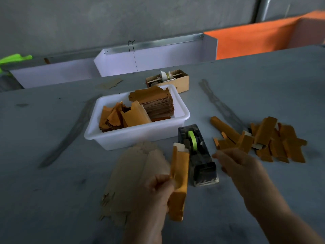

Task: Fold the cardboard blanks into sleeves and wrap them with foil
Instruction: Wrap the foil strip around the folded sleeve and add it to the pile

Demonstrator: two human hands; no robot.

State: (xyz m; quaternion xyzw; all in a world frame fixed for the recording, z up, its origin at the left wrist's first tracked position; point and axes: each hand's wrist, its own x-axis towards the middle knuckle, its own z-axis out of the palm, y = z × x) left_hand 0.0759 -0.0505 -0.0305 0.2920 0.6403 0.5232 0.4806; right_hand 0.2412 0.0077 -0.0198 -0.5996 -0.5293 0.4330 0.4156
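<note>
Above the grey counter (52, 173), left hand (158, 189) fingers grip the orange foil-wrapped cardboard sleeve (179, 180) upright; right hand (241, 166) fingers curled, whether pinching anything cannot be told, beside the black tape dispenser (198, 155).

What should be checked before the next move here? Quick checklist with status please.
1. Left hand grips the foil-wrapped sleeve: ok.
2. Right hand holding a tape strip: cannot tell, blurred.
3. Tape dispenser within reach, green roll loaded: ok.
4. Foil seam on the sleeve closed: cannot tell.
5. Finished pile on the right has room beside it: ok.
6. Cardboard blanks lie under the left hand: ok.
</note>
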